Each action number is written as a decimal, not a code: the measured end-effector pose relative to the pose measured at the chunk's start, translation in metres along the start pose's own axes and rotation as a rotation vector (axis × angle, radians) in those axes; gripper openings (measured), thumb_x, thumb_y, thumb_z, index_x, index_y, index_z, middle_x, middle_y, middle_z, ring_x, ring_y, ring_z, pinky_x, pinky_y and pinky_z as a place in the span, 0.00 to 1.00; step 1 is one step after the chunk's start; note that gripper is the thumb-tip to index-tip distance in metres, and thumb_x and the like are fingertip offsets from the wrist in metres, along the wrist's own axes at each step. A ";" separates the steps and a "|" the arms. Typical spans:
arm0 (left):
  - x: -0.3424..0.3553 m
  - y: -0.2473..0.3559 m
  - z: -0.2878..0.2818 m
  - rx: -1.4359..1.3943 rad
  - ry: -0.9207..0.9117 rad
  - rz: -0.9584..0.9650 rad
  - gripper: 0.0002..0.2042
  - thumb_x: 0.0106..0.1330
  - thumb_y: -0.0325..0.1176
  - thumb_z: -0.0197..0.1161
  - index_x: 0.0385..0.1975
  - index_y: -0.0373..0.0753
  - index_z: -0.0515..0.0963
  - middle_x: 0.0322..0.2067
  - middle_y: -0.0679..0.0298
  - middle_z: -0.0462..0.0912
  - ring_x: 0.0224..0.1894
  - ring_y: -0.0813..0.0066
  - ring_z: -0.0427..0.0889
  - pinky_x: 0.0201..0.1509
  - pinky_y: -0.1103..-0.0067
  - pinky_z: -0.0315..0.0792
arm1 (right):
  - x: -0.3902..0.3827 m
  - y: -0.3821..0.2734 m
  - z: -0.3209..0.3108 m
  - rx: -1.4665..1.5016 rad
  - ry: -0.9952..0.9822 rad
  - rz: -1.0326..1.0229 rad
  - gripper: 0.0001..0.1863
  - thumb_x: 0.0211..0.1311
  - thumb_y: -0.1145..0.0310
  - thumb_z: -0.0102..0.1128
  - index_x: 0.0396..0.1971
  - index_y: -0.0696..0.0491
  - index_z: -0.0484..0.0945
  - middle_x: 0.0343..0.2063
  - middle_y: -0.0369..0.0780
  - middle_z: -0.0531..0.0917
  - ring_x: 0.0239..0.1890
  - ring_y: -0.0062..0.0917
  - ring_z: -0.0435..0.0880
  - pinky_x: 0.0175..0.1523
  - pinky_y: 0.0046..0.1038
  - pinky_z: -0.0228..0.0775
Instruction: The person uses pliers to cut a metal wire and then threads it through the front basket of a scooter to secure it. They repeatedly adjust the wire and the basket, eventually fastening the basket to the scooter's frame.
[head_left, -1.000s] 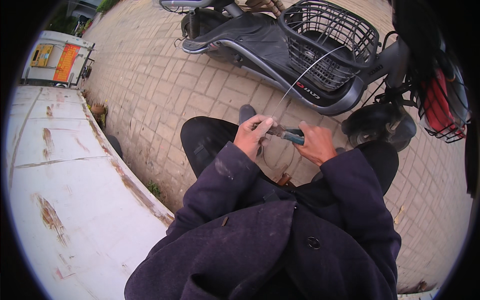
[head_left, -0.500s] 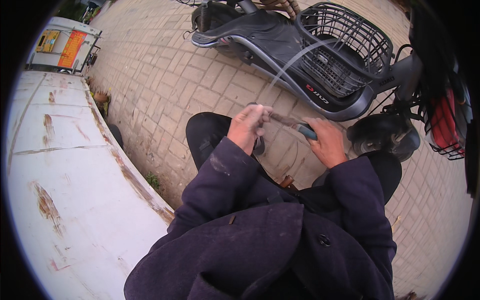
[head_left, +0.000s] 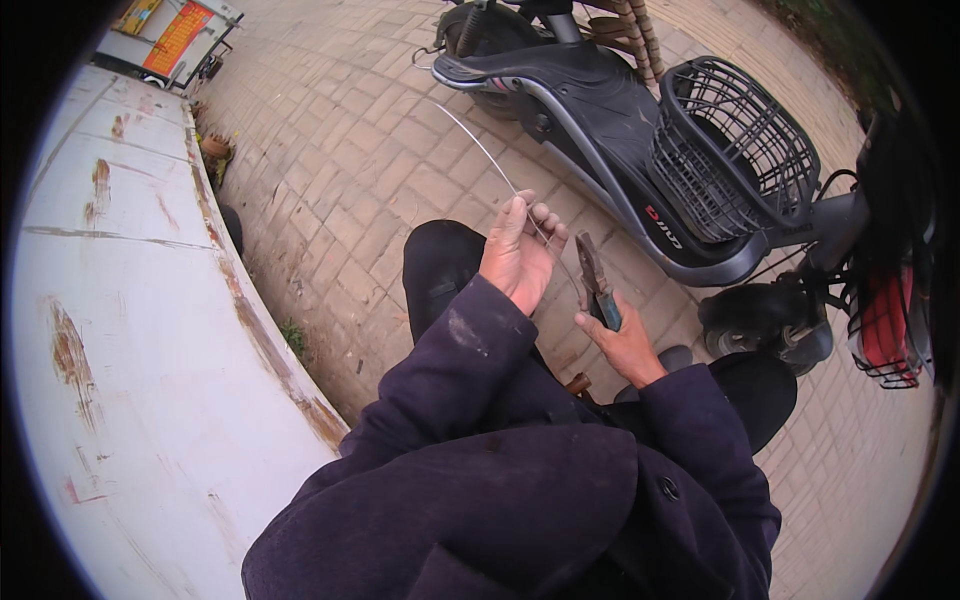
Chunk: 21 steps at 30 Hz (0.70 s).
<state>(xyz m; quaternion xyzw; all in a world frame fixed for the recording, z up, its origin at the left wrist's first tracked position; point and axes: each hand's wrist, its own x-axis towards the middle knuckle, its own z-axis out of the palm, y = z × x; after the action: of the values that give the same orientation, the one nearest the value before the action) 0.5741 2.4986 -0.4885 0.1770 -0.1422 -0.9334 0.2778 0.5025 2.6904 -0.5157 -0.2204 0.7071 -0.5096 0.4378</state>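
My left hand (head_left: 515,260), palm turned up, has a thin pale wire (head_left: 478,146) across its curled fingers, with one length sticking out toward the upper left and the rest dropping toward my right hand. My right hand (head_left: 625,340) grips worn pliers (head_left: 597,275) with dark teal handles, their metal jaws pointing up just right of my left fingers. Whether the wire's lower part touches the right hand, I cannot tell. My dark-trousered knees (head_left: 438,260) are bent on either side, with a small brown object (head_left: 578,383) low between them, mostly hidden by my coat.
An electric scooter (head_left: 570,135) with a black wire basket (head_left: 735,150) on its footboard stands ahead on brick paving (head_left: 350,180); its front basket holds something red (head_left: 880,310). A scuffed white surface (head_left: 140,350) runs along my left, a sign-covered cart (head_left: 175,40) beyond.
The pliers have moved from lying sideways at my left fingers to pointing up, apart from them. My left palm has turned up, and the wire leans farther left. The whole view has shifted.
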 end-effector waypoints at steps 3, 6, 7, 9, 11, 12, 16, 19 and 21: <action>-0.003 0.003 0.005 -0.001 -0.038 0.018 0.09 0.72 0.37 0.67 0.47 0.46 0.79 0.35 0.70 0.79 0.43 0.73 0.79 0.59 0.72 0.79 | 0.005 0.004 0.003 0.107 0.051 0.001 0.19 0.66 0.60 0.72 0.46 0.58 0.78 0.36 0.33 0.81 0.40 0.17 0.77 0.47 0.24 0.71; -0.004 0.001 0.008 -0.013 -0.050 0.032 0.08 0.72 0.36 0.66 0.47 0.46 0.79 0.33 0.70 0.78 0.42 0.74 0.78 0.62 0.70 0.78 | 0.008 0.005 -0.003 0.240 -0.013 -0.040 0.17 0.66 0.60 0.72 0.43 0.56 0.77 0.31 0.32 0.79 0.35 0.16 0.76 0.43 0.23 0.70; -0.004 0.001 0.009 -0.012 -0.058 0.027 0.08 0.73 0.36 0.65 0.48 0.46 0.78 0.32 0.70 0.78 0.42 0.73 0.78 0.61 0.69 0.78 | 0.008 0.005 -0.005 0.293 -0.065 -0.058 0.17 0.65 0.60 0.72 0.43 0.55 0.77 0.29 0.31 0.78 0.34 0.15 0.75 0.41 0.22 0.69; -0.003 0.002 0.008 -0.015 -0.045 0.032 0.09 0.73 0.35 0.64 0.49 0.45 0.78 0.31 0.69 0.78 0.41 0.73 0.78 0.58 0.69 0.78 | 0.006 0.005 -0.007 0.381 -0.126 -0.077 0.16 0.65 0.61 0.72 0.43 0.53 0.77 0.27 0.29 0.77 0.31 0.14 0.74 0.38 0.20 0.67; -0.003 0.010 0.005 0.158 -0.014 -0.004 0.09 0.74 0.35 0.63 0.49 0.44 0.79 0.30 0.70 0.77 0.38 0.75 0.77 0.53 0.72 0.76 | 0.005 0.004 -0.012 0.281 -0.081 -0.034 0.15 0.65 0.61 0.72 0.43 0.53 0.77 0.27 0.29 0.77 0.31 0.13 0.74 0.37 0.20 0.67; -0.004 0.015 0.003 0.247 0.001 -0.020 0.09 0.74 0.36 0.63 0.49 0.44 0.79 0.29 0.71 0.77 0.37 0.76 0.77 0.51 0.74 0.76 | 0.005 0.005 -0.016 0.219 -0.055 0.014 0.15 0.65 0.62 0.72 0.42 0.53 0.77 0.27 0.29 0.77 0.30 0.13 0.74 0.37 0.20 0.68; -0.010 0.032 -0.007 0.533 0.010 -0.203 0.09 0.76 0.35 0.60 0.49 0.39 0.80 0.27 0.72 0.75 0.32 0.82 0.74 0.43 0.79 0.71 | 0.008 0.006 -0.032 0.096 0.043 -0.061 0.13 0.65 0.65 0.71 0.41 0.54 0.77 0.30 0.31 0.79 0.34 0.14 0.74 0.41 0.20 0.69; -0.011 0.037 -0.013 0.647 0.027 -0.313 0.09 0.76 0.36 0.61 0.49 0.41 0.80 0.29 0.72 0.78 0.34 0.81 0.76 0.43 0.79 0.71 | 0.013 0.004 -0.040 -0.027 0.093 -0.211 0.13 0.65 0.66 0.70 0.41 0.55 0.77 0.32 0.31 0.78 0.35 0.14 0.73 0.42 0.21 0.68; -0.012 0.027 -0.016 0.526 0.036 -0.153 0.09 0.75 0.36 0.62 0.49 0.42 0.80 0.31 0.71 0.80 0.37 0.80 0.78 0.43 0.79 0.71 | 0.011 0.003 -0.040 -0.004 0.079 -0.119 0.13 0.65 0.67 0.70 0.42 0.56 0.77 0.32 0.31 0.78 0.36 0.15 0.73 0.43 0.21 0.68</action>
<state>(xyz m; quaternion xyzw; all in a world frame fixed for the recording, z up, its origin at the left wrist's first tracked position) 0.6033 2.4809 -0.4900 0.2696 -0.3609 -0.8795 0.1534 0.4634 2.7041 -0.5185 -0.2427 0.7106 -0.5416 0.3778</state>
